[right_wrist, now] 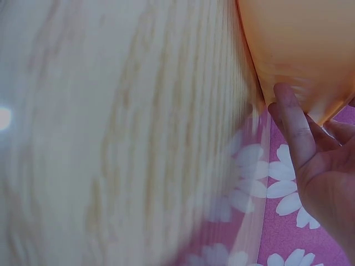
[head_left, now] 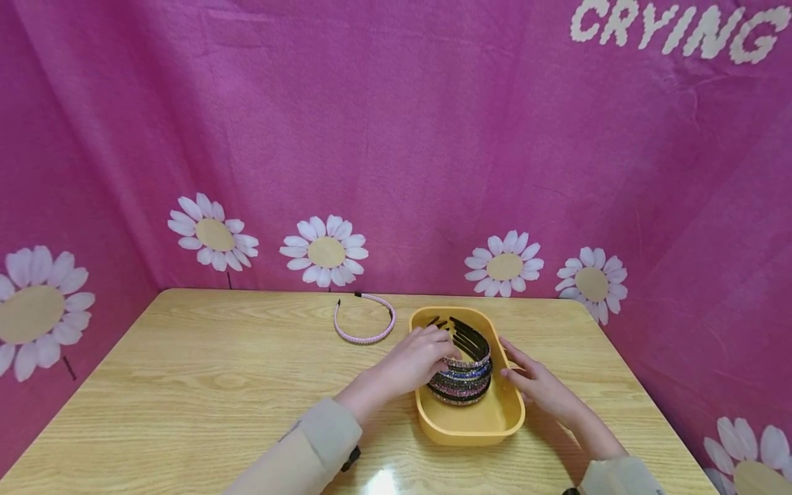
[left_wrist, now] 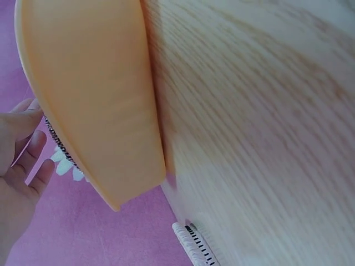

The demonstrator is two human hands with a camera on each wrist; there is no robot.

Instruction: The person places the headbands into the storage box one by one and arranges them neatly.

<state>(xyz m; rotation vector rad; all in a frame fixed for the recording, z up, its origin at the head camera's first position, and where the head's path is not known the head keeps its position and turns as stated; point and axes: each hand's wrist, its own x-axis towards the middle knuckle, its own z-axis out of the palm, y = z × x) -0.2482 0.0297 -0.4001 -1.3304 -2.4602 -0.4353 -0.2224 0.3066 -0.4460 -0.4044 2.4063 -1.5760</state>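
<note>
A yellow plastic bin point(head_left: 489, 416) on the table holds a stack of glittery headbands point(head_left: 459, 385), their dark ends toward the back. My left hand point(head_left: 416, 357) reaches over the bin's left rim and pinches the topmost glittery headband point(head_left: 473, 362). In the left wrist view, the thumb and fingers of that hand point(left_wrist: 19, 160) meet at a sparkly band point(left_wrist: 55, 138) just past the rim. My right hand point(head_left: 544, 392) rests against the bin's right side. Its fingers lie nearly straight along the outer wall point(right_wrist: 310, 50) in the right wrist view.
A pale pink headband point(head_left: 365, 339) lies on the wooden table point(head_left: 223, 385), behind and left of the bin; its toothed inner side shows in the left wrist view. A magenta cloth point(head_left: 396, 137) with daisies hangs along the back and sides.
</note>
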